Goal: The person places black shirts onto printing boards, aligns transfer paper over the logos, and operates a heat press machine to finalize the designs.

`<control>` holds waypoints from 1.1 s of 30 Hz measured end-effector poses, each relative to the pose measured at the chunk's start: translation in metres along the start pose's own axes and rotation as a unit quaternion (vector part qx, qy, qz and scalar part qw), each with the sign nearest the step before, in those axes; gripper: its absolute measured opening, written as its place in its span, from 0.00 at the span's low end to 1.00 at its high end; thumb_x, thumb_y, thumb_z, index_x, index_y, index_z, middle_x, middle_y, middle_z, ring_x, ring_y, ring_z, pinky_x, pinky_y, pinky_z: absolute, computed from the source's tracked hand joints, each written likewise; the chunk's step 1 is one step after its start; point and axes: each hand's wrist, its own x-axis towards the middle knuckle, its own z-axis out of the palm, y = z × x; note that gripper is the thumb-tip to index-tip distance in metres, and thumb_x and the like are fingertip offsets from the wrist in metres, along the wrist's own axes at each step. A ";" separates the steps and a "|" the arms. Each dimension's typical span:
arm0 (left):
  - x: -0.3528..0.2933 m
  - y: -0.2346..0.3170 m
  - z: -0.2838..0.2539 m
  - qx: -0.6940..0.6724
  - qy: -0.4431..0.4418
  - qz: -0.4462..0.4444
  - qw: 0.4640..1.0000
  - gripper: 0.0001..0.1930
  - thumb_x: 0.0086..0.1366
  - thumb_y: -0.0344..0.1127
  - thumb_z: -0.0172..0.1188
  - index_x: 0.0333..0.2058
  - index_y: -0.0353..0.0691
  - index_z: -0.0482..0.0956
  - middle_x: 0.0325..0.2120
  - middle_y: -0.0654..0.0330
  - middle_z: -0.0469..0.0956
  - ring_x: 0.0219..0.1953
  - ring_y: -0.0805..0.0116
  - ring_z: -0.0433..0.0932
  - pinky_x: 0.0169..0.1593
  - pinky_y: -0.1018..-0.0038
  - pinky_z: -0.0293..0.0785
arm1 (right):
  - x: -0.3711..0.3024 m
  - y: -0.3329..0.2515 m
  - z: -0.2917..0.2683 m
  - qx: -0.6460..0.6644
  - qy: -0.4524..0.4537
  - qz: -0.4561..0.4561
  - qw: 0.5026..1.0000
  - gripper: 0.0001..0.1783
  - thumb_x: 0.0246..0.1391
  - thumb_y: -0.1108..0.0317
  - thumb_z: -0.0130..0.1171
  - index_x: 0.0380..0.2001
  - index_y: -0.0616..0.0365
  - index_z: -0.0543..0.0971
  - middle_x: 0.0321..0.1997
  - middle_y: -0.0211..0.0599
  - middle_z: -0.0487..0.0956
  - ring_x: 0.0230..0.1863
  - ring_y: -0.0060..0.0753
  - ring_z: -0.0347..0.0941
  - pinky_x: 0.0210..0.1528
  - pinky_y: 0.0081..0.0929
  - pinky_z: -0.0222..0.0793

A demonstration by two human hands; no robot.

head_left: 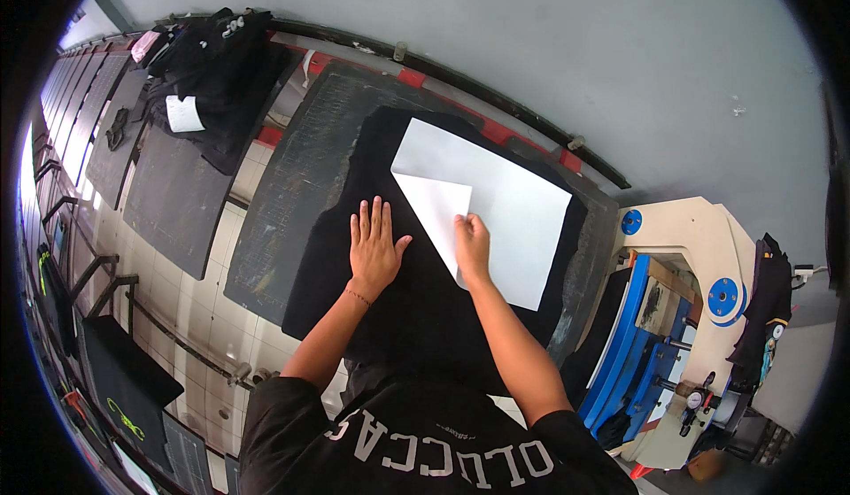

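A large white sheet [522,203] lies on black fabric [328,265], which is spread over a dark, worn board [292,167]. One corner of the sheet is folded back over itself, its underside showing as a pale triangle. My right hand [473,245] pinches the folded part between curled fingers. To the left of the sheet, my left hand [376,247] lies flat on the fabric, fingers stretched out and thumb apart.
A press machine with a cream frame [699,229] and blue parts stands at the right. Dark garments [212,79] are heaped on another board at the upper left. More boards on a rack [177,185] run along the left. A grey wall [567,43] rises behind.
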 end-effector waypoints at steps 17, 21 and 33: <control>0.045 0.014 -0.002 -0.049 -0.041 0.067 0.996 0.35 0.68 0.49 0.53 0.65 0.30 0.58 0.68 0.47 0.53 0.72 0.44 0.46 0.71 0.51 0.42 | 0.150 0.073 -0.175 -0.091 0.244 0.045 0.965 0.19 0.61 0.61 0.55 0.28 0.71 0.76 0.29 0.46 0.78 0.30 0.39 0.72 0.38 0.36 0.67; 0.109 0.032 0.016 -0.065 -0.015 0.169 0.983 0.33 0.69 0.52 0.50 0.65 0.37 0.60 0.67 0.47 0.55 0.71 0.44 0.49 0.71 0.50 0.45 | 0.168 0.074 -0.220 -0.073 0.297 0.061 0.950 0.17 0.62 0.61 0.57 0.31 0.69 0.78 0.31 0.37 0.78 0.32 0.28 0.70 0.37 0.31 0.67; 0.216 0.046 0.059 -0.001 -0.007 0.205 0.979 0.30 0.72 0.54 0.44 0.66 0.44 0.60 0.67 0.51 0.57 0.70 0.46 0.51 0.71 0.50 0.45 | 0.123 -0.024 -0.433 0.009 0.443 -0.087 0.892 0.14 0.65 0.62 0.54 0.29 0.60 0.72 0.29 0.32 0.76 0.31 0.26 0.72 0.36 0.28 0.69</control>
